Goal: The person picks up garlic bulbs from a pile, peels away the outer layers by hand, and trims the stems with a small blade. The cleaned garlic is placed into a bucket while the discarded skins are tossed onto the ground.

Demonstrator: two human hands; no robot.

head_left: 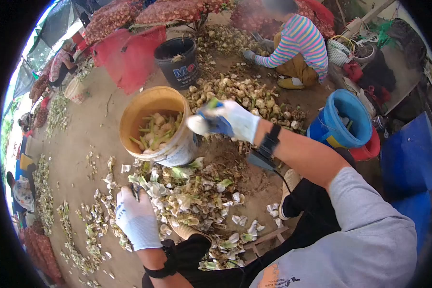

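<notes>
My right hand (237,120), in a white and blue glove, is closed around a garlic bulb (198,125) with a bit of green stalk; both are smeared by motion. It is just right of the rim of a whitish bucket (182,150) that holds trimmed garlic bulbs with green stalks (159,129). My left hand (136,218), in a white glove, hangs over the left side of a heap of peeled garlic skins and leaves (187,192). Its fingers are curled, and something small and dark shows at their tips; I cannot make out what.
Behind the bucket lies a pile of garlic bulbs (247,96), beside a black bucket (175,62). A blue bucket (343,117) stands at the right. A co-worker in a striped top (300,45) crouches at the back. Filled red net sacks (113,21) line the rear.
</notes>
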